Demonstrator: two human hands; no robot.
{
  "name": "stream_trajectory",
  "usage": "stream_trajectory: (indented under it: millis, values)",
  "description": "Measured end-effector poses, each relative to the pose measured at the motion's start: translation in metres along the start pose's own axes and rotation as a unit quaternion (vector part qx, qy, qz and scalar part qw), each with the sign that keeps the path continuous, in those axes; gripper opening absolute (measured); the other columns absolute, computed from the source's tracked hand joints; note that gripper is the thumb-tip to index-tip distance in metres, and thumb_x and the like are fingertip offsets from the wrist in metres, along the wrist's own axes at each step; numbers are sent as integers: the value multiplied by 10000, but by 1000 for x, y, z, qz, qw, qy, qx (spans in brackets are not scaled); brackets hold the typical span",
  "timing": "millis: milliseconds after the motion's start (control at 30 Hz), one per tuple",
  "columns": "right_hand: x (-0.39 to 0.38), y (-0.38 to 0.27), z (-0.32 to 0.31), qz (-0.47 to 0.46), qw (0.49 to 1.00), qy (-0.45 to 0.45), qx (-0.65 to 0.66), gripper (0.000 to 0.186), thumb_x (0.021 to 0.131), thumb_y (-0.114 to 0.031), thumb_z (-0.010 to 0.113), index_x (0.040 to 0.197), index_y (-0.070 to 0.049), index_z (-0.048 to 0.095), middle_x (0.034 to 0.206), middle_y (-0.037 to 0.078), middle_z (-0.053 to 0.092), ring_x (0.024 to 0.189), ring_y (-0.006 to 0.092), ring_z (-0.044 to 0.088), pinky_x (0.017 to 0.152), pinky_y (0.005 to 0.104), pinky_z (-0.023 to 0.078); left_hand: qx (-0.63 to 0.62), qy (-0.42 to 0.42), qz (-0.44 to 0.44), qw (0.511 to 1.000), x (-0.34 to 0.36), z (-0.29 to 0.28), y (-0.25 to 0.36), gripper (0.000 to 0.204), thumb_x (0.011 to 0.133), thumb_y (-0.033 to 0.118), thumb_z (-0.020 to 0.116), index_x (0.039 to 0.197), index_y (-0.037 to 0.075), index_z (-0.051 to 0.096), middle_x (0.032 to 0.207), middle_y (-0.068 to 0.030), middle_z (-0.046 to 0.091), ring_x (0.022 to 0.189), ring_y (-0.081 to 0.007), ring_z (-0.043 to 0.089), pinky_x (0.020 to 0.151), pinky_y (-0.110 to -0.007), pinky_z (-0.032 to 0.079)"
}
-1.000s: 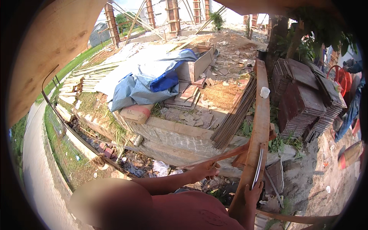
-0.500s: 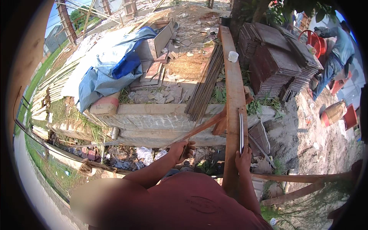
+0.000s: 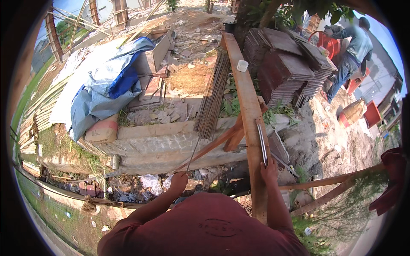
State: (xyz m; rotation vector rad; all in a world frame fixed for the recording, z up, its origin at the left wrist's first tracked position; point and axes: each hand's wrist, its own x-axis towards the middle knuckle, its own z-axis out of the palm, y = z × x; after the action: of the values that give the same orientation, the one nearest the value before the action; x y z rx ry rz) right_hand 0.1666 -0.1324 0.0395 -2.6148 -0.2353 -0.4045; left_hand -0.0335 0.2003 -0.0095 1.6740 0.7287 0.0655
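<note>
My left hand (image 3: 178, 182) is closed on a thin metal rod (image 3: 194, 152), which slants up and away from my fingers toward the low concrete wall. A bundle of long thin rods (image 3: 212, 98) lies over that wall's edge, its near ends close to the rod's upper part. On the right, a long wooden beam (image 3: 244, 98) runs away from me. My right hand (image 3: 269, 171) rests at the beam's right edge, closed around the near end of a slim silver metal piece (image 3: 262, 141) lying along it. Its exact kind is unclear.
A white cup (image 3: 242, 65) stands on the beam. Stacked tiles (image 3: 286, 77) are beyond it to the right. A blue tarp (image 3: 102, 91) covers things at left. A debris-filled ditch (image 3: 132, 187) runs below the wall. A co-worker (image 3: 351, 51) stands far right by a red tub (image 3: 328, 45).
My left hand has moved left and down, and the thin rod now shows clearly above it. My right hand stays on the silver piece. The view has shifted, and the co-worker stands more upright.
</note>
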Motion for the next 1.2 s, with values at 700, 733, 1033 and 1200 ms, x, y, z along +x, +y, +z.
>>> stream_trajectory:
  millis: [700, 733, 1033, 1200]
  values:
    - [-19, -70, -11, 176, 977, -118, 20, 253, 753, -187, 630, 858, 37, 581, 638, 152, 606, 452, 231, 589, 435, 356, 464, 138, 53, 72, 986, -51, -119, -120, 231, 862, 208, 544, 926, 26, 670, 828, -214, 650, 790, -360, 640, 696, -421, 478]
    - [-52, -60, -1, 188, 971, -102, 108, 217, 774, -178, 635, 832, 16, 557, 612, 112, 574, 435, 193, 554, 408, 331, 431, 109, 54, 60, 991, -61, -119, -119, 232, 861, 204, 538, 916, 20, 669, 778, -190, 645, 764, -335, 641, 692, -401, 477]
    - [-171, -193, 12, 316, 716, -332, 526, 188, 866, -218, 659, 906, -53, 577, 665, 51, 601, 535, 147, 594, 464, 268, 431, -12, 27, 91, 995, -84, -128, -128, 228, 882, 159, 495, 890, -31, 619, 678, -93, 563, 609, -160, 507, 578, -333, 397]
    - [-113, -258, 72, 339, 656, -324, 592, 256, 858, -231, 674, 1017, -54, 581, 776, 62, 641, 718, 188, 653, 614, 309, 516, -113, 16, 106, 988, -67, -106, -79, 202, 905, 137, 489, 895, -33, 597, 673, -19, 503, 634, -97, 422, 580, -287, 367]
